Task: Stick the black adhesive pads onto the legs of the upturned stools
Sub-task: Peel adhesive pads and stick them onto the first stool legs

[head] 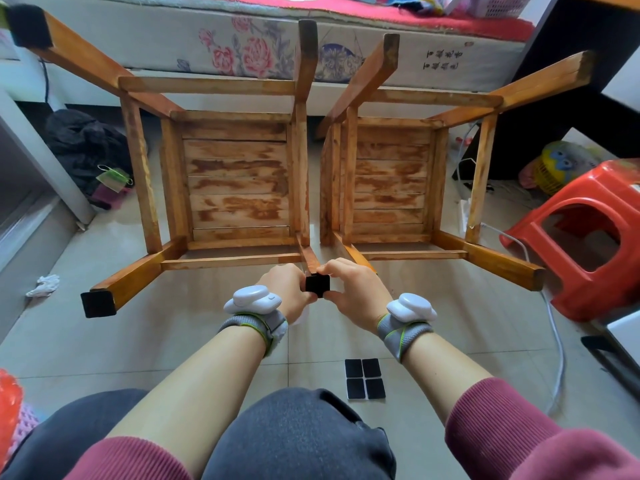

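Dead centre, a black pad (317,286) sits on the end of the near right leg (309,258) of the left stool (235,181), and both hands are on it. The left hand (285,292) pinches in from nine o'clock, the right hand (353,289) from three o'clock, fingers closed narrow around the pad's edges, pressing it onto the wood. This looks like the seating step: thin, light, a bit pliable, sticky on one side, so I'd judge it wants holding by the edges and firm squeezing rather than sliding.

At six o'clock of the hands, the spare sheet of four pads (365,378) lies flat on the floor. Towards eight o'clock, the near left leg already wears its pad (98,303); far off at eleven o'clock another padded leg end (29,26) shows. The right stool (391,188), just beside the left one at one o'clock, has bare leg ends as far as I can see.

Underneath, a glossy tiled floor (173,327), likely slick. A red plastic stool (585,233) sits at three o'clock, a white cable (554,327) trailing past, and a flowered mattress edge (249,53) at twelve o'clock.
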Demonstrator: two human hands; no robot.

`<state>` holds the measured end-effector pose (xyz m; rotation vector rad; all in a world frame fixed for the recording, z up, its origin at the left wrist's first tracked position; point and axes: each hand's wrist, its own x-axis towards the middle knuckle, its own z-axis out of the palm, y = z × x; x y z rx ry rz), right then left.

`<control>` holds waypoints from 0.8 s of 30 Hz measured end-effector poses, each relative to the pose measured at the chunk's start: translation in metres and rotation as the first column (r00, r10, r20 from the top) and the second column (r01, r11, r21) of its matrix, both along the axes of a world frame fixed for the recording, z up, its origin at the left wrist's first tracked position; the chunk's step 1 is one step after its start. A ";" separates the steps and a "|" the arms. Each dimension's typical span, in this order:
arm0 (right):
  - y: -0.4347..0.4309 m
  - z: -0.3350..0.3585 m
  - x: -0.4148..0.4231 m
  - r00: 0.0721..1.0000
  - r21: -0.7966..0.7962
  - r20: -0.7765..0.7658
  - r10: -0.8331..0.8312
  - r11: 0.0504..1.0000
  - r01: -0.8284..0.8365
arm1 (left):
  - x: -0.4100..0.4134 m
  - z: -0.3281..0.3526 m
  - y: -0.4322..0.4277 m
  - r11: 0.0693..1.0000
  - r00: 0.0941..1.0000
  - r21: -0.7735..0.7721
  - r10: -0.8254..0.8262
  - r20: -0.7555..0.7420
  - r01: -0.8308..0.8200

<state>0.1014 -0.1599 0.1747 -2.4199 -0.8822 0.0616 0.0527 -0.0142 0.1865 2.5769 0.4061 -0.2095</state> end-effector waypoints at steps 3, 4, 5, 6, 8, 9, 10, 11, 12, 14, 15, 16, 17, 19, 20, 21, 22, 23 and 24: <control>0.001 0.002 0.003 0.998 0.028 -0.048 -0.043 0.999 0.045 | 0.000 0.002 0.003 0.999 1.000 -0.035 0.025 0.016 -0.025; 0.002 0.003 0.004 0.996 0.042 -0.069 -0.064 0.997 0.067 | 0.000 0.003 0.004 0.998 0.999 -0.054 0.042 0.032 -0.040; 0.004 0.004 0.004 0.994 0.052 -0.080 -0.079 0.995 0.083 | 0.001 0.004 0.006 0.996 0.997 -0.068 0.062 0.049 -0.058; 0.005 0.005 0.004 0.993 0.056 -0.077 -0.086 0.994 0.091 | 0.001 0.005 0.006 0.995 0.995 -0.076 0.074 0.063 -0.069; 0.007 0.006 0.004 0.994 0.037 -0.058 -0.090 0.995 0.092 | 0.001 0.007 0.005 0.994 0.994 -0.077 0.081 0.075 -0.075; 0.008 0.008 0.004 0.994 0.025 -0.062 -0.093 0.995 0.095 | 0.000 0.008 0.005 0.994 0.994 -0.076 0.082 0.074 -0.076; 0.008 0.009 0.006 0.993 0.015 -0.068 -0.097 0.995 0.098 | 0.000 0.008 0.004 0.994 0.994 -0.081 0.084 0.072 -0.079; 0.008 0.010 0.008 0.992 0.000 -0.070 -0.101 0.995 0.102 | 0.000 0.009 0.004 0.991 0.993 -0.102 0.094 0.070 -0.086; 0.008 0.011 0.009 0.993 -0.019 -0.059 -0.102 0.995 0.101 | 0.000 0.010 0.005 0.986 0.992 -0.136 0.109 0.066 -0.099; 0.008 0.010 0.007 0.996 -0.052 -0.024 -0.083 0.995 0.082 | 0.001 0.011 0.005 0.978 0.989 -0.172 0.132 0.071 -0.118; 0.009 0.010 0.006 0.998 -0.065 -0.010 -0.070 0.995 0.069 | 0.002 0.012 0.005 0.981 0.989 -0.155 0.127 0.073 -0.114; 0.009 0.008 0.004 0.998 -0.080 -0.002 -0.059 0.995 0.058 | 0.002 0.012 0.004 0.986 0.991 -0.131 0.117 0.070 -0.108; 0.009 0.008 0.003 0.998 -0.089 -0.004 -0.057 0.994 0.056 | 0.002 0.013 0.004 0.987 0.991 -0.119 0.115 0.065 -0.106; 0.007 0.009 0.003 0.996 -0.064 -0.047 -0.082 0.995 0.079 | 0.001 0.016 0.005 0.984 0.990 -0.142 0.122 0.067 -0.112; 0.007 0.011 0.004 0.992 -0.044 -0.081 -0.101 0.994 0.098 | 0.001 0.018 0.008 0.979 0.987 -0.162 0.138 0.078 -0.124; 0.006 0.013 0.005 0.985 -0.023 -0.120 -0.125 0.992 0.123 | 0.002 0.021 0.012 0.971 0.981 -0.188 0.170 0.095 -0.150; 0.005 0.016 0.005 0.975 0.014 -0.159 -0.157 0.987 0.161 | 0.002 0.025 0.016 0.956 0.969 -0.226 0.219 0.114 -0.190; 0.005 0.018 0.005 0.958 0.069 -0.201 -0.203 0.973 0.220 | 0.002 0.028 0.021 0.929 0.950 -0.281 0.286 0.125 -0.243; 0.005 0.023 0.005 0.937 0.136 -0.245 -0.250 0.948 0.288 | 0.002 0.033 0.026 0.888 0.925 -0.356 0.357 0.133 -0.292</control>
